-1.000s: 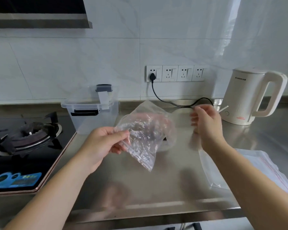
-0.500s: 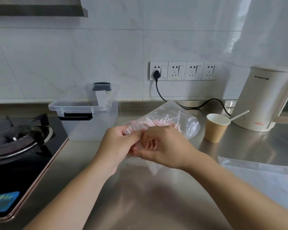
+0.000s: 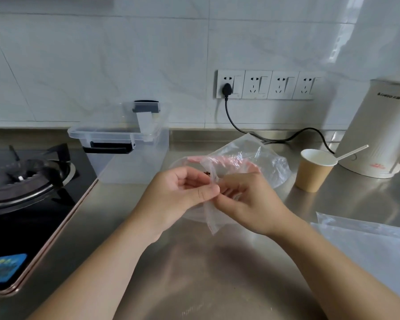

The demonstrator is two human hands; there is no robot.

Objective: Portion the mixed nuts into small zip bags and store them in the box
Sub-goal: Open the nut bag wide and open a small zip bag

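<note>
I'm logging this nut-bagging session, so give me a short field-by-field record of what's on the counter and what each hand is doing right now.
surface: steel counter
left hand: pinches the small zip bag at its top edge
right hand: pinches the same edge, opposite the left
behind the hands: larger clear bag, crumpled
box: clear, lid off, beside the gas stove
paper cup: upright, with a stick in it
kettle: far right, plugged in
spare bags: flat, near right

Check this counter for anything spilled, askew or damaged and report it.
Nothing stands out. The paper cup stands upright by the kettle, the clear box sits level, and both hands pinch a small zip bag above the counter. No spill shows.
</note>
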